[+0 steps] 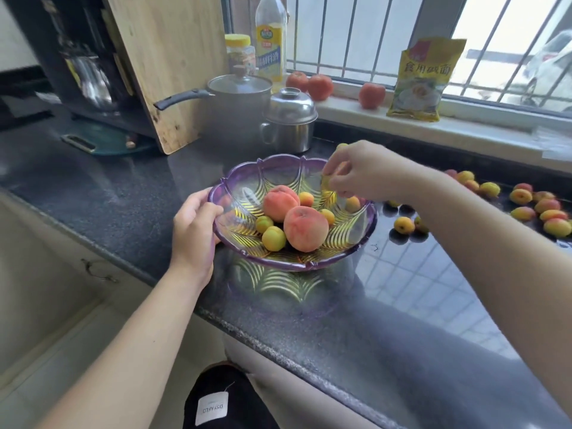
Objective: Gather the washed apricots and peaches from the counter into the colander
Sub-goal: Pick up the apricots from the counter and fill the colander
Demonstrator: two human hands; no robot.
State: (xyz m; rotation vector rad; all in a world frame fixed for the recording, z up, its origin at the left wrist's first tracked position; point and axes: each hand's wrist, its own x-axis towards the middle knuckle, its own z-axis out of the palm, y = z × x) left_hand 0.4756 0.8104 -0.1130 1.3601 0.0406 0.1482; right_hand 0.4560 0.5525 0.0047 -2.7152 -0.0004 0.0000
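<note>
1. The left hand [195, 233] holds the near-left rim of the purple colander [365, 224]. Its thumb lies over the rim edge and the other fingers are curled under it, so the grip is closed on the rim. The left forearm comes up from the lower left, almost straight.
2. The right hand [359, 171] hangs above the far-right rim of the colander, with the palm turned down. Its fingertips are bent together and pinch a small apricot [328, 180]; one more small fruit seems to sit behind the fingers, but this is not clear. The right forearm crosses in from the right side, above the counter [123, 193].
3. Below and to the left of this pinching hand, inside the colander, lie two peaches [305, 229] that touch each other, and several small apricots around them.
4. To the right of the right wrist, many loose apricots [523, 196] are still on the dark counter, some near the colander and others well apart.
5. Beyond the right hand stand a steel lidded pot [289, 122] and a grey saucepan [238, 100]. Tomatoes [320, 86] and a yellow packet [424, 82] are on the window sill.
</note>
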